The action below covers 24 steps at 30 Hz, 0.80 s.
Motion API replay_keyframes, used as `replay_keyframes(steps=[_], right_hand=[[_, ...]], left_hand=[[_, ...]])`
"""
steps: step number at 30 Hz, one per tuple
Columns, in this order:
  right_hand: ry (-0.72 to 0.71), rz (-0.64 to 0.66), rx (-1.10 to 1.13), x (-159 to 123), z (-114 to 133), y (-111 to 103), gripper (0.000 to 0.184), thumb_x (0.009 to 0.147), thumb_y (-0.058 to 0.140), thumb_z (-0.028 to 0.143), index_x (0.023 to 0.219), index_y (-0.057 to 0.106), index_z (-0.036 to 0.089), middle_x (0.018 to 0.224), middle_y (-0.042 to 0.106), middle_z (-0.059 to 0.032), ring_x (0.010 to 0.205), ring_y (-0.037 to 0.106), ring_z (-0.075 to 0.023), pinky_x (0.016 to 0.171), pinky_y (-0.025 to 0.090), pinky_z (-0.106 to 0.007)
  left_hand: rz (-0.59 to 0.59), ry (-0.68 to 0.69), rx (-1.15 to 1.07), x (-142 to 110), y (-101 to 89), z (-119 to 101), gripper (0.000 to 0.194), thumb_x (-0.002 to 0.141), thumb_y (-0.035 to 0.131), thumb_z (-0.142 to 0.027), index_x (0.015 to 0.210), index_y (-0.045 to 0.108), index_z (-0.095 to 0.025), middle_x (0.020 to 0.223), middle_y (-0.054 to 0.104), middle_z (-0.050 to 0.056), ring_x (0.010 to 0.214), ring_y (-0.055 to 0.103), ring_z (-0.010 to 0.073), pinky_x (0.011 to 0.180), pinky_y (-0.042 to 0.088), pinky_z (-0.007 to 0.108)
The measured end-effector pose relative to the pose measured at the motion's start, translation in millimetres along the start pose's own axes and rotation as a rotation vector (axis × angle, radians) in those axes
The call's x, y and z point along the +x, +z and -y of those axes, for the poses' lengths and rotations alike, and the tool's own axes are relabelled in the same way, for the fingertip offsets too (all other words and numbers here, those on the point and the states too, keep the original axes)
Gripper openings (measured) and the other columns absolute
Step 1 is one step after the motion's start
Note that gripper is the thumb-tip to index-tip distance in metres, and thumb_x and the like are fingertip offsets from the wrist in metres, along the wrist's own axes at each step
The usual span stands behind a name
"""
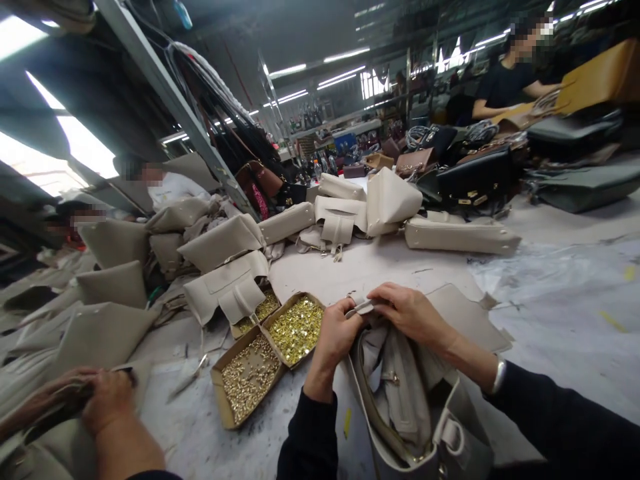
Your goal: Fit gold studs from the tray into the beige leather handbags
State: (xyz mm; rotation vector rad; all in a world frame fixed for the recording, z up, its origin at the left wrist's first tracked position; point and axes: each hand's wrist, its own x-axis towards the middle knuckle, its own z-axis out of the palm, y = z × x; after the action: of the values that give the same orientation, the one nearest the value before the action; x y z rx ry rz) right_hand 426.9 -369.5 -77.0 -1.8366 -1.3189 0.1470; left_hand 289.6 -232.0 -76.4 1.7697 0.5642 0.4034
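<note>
A light beige handbag (400,400) stands open in front of me, its lining and inner zip showing. At its far edge my left hand (337,330) pinches a small beige leather strap (364,305). My right hand (407,310) grips the same strap from the other side, thumb and fingers closed on it. A tiny metal fitting seems to sit by the strap's end, too small to make out. Left of my hands lie a cardboard tray of shiny gold metal pieces (320,308) and a tray of small gold studs (218,393).
Beige bags (220,243) are piled at the left and along the back. A co-worker's hands (107,400) handle a bag at lower left. Dark bags (473,177) fill the back right, where another person (505,83) works. An awl-like tool (193,375) lies left of the trays.
</note>
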Motion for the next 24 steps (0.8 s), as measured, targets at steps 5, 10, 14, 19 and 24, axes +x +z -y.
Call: replay_keyframes(steps=[5, 10, 14, 19, 24], right_hand=[[0.127, 0.096, -0.073, 13.2, 6.0, -1.7, 0.017, 0.087, 0.064, 0.015, 0.092, 0.076, 0.027, 0.087, 0.074, -0.0005, 0.082, 0.065, -0.0207, 0.072, 0.041, -0.029], [0.196, 0.180, 0.006, 29.7, 1.4, -6.9, 0.009, 0.084, 0.072, 0.024, 0.082, 0.079, 0.029, 0.077, 0.074, 0.0003, 0.076, 0.064, -0.0209, 0.064, 0.035, -0.028], [0.215, 0.280, 0.103, 41.0, -12.2, -9.0, 0.005, 0.079, 0.074, 0.027, 0.077, 0.079, 0.027, 0.069, 0.071, 0.0014, 0.069, 0.060, -0.0184, 0.060, 0.033, -0.026], [0.250, 0.406, 0.280, 47.8, -26.4, -7.1, 0.010, 0.076, 0.069, 0.028, 0.073, 0.075, 0.020, 0.061, 0.062, 0.0023, 0.059, 0.051, -0.0145, 0.055, 0.034, -0.024], [0.262, 0.528, 0.506, 49.0, -34.1, -6.6, 0.020, 0.072, 0.061, 0.037, 0.071, 0.065, 0.017, 0.059, 0.053, 0.0037, 0.055, 0.044, -0.0115, 0.055, 0.037, -0.023]], left_hand=[[0.053, -0.007, 0.035, 5.4, -9.5, 3.5, 0.032, 0.074, 0.077, -0.045, 0.082, 0.072, -0.014, 0.075, 0.066, 0.001, 0.071, 0.057, 0.0148, 0.065, 0.045, 0.022], [0.109, -0.003, 0.041, 10.0, -13.6, 5.1, 0.032, 0.076, 0.077, -0.043, 0.091, 0.074, -0.014, 0.081, 0.070, 0.002, 0.073, 0.059, 0.0157, 0.068, 0.047, 0.023], [0.133, 0.033, 0.089, 11.5, -13.0, 3.2, 0.027, 0.081, 0.074, -0.039, 0.090, 0.072, -0.013, 0.078, 0.068, 0.002, 0.071, 0.056, 0.0144, 0.067, 0.045, 0.023], [0.126, 0.092, 0.222, 10.7, -10.1, -5.0, 0.020, 0.085, 0.069, -0.034, 0.087, 0.071, -0.014, 0.077, 0.066, 0.000, 0.072, 0.055, 0.0142, 0.070, 0.043, 0.023], [0.151, 0.129, 0.294, 13.3, -9.5, -8.2, 0.017, 0.086, 0.066, -0.032, 0.084, 0.068, -0.015, 0.077, 0.065, 0.000, 0.075, 0.056, 0.0151, 0.071, 0.042, 0.023]])
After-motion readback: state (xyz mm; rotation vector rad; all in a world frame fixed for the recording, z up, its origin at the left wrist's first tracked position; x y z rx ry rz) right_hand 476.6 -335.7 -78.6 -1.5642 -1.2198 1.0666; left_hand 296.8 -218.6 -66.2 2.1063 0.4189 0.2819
